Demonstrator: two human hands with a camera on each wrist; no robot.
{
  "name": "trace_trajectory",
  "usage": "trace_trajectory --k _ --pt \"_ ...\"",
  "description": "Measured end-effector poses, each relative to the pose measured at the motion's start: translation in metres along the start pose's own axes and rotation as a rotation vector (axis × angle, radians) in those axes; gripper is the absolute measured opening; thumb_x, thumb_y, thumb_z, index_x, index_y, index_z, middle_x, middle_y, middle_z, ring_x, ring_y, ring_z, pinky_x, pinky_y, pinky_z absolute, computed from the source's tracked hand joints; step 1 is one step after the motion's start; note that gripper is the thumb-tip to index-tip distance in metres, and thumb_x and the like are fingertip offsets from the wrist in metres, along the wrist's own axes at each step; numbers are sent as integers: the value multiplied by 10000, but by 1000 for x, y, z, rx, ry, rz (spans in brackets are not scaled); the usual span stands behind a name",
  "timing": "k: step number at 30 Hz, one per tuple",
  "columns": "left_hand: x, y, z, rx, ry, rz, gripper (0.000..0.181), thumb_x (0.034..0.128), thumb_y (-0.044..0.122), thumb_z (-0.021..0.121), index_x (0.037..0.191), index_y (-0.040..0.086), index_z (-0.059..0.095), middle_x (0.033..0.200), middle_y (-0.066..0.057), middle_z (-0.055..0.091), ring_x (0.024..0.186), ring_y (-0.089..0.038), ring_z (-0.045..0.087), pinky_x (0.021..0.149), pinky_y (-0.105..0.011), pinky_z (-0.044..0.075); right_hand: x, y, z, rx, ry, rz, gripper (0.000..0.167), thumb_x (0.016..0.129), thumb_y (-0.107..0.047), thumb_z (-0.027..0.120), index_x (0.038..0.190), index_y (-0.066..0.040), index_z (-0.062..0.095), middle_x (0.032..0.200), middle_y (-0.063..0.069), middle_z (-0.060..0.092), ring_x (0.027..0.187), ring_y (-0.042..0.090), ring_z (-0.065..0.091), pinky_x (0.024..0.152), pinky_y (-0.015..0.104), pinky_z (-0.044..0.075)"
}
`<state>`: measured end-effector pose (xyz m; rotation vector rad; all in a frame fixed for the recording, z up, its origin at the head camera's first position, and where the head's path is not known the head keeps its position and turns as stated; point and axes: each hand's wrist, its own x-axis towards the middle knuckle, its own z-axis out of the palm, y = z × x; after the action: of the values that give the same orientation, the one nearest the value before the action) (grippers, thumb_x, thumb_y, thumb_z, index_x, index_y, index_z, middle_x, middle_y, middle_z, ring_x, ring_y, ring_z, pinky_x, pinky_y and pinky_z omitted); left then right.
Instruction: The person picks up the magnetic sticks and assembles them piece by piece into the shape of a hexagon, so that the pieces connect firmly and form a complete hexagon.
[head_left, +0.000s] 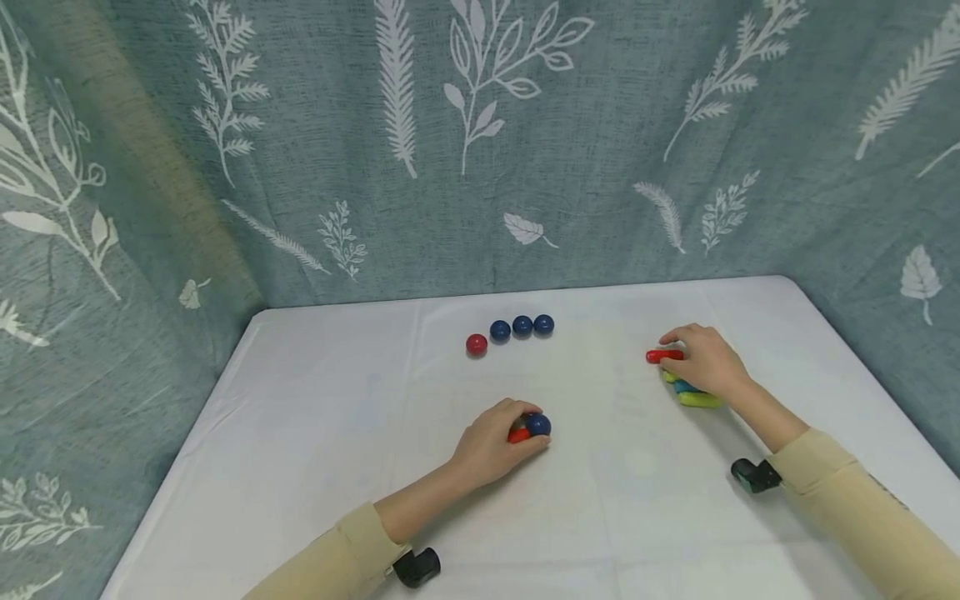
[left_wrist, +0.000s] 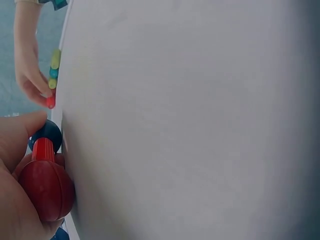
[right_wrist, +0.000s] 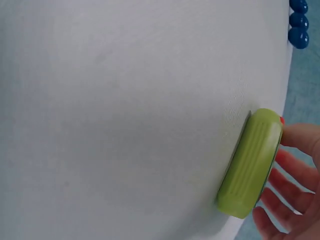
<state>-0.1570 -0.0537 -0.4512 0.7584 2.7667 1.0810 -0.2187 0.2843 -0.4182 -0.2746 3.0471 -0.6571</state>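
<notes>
The left hand (head_left: pixel 491 447) grips a ball-and-stick piece (left_wrist: pixel 44 151); the right hand (head_left: pixel 707 360) pinches the far red stick (head_left: pixel 658 356), probably light, stiff, slick, best held mid-length.

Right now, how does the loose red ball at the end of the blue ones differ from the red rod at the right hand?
The loose red ball is round; the red rod is long and narrow. The ball lies untouched on the table, while the right hand pinches the rod. The ball sits near the blue balls; the rod is beside a yellow-green piece. Both are red and shiny.
</notes>
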Motion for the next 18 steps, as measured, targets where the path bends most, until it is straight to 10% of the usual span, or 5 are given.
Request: trace_trajectory --k 18 --pt "-5 -3 -5 -17 -5 5 381 880 293 736 1198 101 651 1066 -30 642 882 -137 554 776 -250 493 5 -32 27 117 -33 -216 195 873 -57 693 1065 -25 690 1048 126 667 974 311 585 857 481 474"
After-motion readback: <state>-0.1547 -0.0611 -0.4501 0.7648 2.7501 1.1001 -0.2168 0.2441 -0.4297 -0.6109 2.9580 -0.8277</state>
